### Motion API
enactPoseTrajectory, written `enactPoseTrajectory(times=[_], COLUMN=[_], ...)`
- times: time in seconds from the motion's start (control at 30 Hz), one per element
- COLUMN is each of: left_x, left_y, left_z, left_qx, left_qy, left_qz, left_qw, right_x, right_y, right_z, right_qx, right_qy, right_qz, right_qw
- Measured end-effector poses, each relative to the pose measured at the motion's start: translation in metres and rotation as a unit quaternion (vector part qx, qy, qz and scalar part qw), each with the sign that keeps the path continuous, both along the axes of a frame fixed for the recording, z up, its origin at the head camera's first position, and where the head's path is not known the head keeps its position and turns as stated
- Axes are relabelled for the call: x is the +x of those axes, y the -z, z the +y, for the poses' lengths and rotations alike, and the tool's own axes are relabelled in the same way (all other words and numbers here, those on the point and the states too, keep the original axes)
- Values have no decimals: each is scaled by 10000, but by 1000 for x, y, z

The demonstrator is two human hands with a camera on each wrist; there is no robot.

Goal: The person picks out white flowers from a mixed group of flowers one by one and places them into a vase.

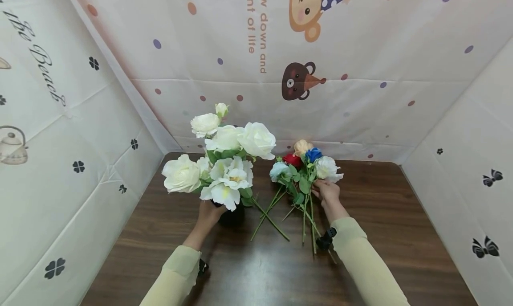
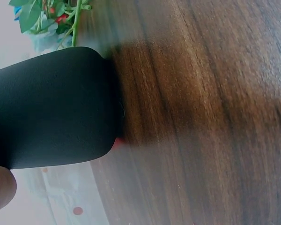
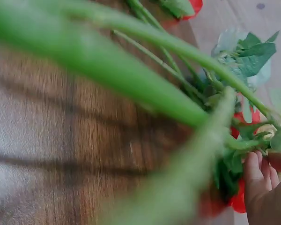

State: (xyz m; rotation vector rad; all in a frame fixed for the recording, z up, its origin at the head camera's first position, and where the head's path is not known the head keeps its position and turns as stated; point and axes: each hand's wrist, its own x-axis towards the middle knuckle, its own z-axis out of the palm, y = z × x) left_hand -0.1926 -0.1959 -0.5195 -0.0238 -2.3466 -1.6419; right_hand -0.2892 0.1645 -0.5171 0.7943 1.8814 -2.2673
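Note:
At the left of the table, white flowers (image 1: 182, 174) with green leaves stand bunched in a black vase (image 1: 233, 218). My left hand (image 1: 210, 213) grips the side of that vase; in the left wrist view the smooth black vase (image 2: 56, 108) is close over the table, with a bit of hand at its edge. On the right, my right hand (image 1: 327, 193) pinches green stems (image 1: 311, 221) just below a white flower (image 1: 326, 169). Beside it are a blue flower (image 1: 313, 154), a cream one (image 1: 303, 147), a red one (image 1: 291, 160) and a light blue one (image 1: 279, 171).
Loose green stems (image 1: 270, 219) lie crossed on the brown wooden table (image 1: 256, 270) between the vase and my right hand. A printed white cloth (image 1: 240, 65) hangs behind the table's back edge, with more cloth at both sides.

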Motion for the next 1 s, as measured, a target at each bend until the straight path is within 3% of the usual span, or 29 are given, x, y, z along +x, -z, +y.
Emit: enactPoseTrajectory(times=[0.47, 0.6, 0.67, 0.8, 0.93, 1.0], left_x=[-1, 0, 0, -1, -2, -2], left_y=[-7, -7, -7, -7, -7, -7], left_z=[-4, -4, -4, -4, -5, -6], left_qx=[88, 77, 65, 65, 220, 278], left_qy=[49, 75, 64, 27, 32, 43], left_qz=[77, -47, -51, 33, 134, 123], left_qw=[9999, 9999, 9999, 10000, 9997, 9995], right_x=[-2, 3, 7, 25, 58, 76], right_y=[-24, -37, -48, -78, -110, -121], right_z=[-5, -4, -3, -7, -25, -38], right_qx=[422, 693, 873, 1148, 1060, 1260], right_qy=[511, 793, 961, 1224, 898, 516], right_qz=[1033, 1643, 2151, 3287, 4292, 4839], right_qw=[9924, 9808, 9679, 9294, 8925, 8645])
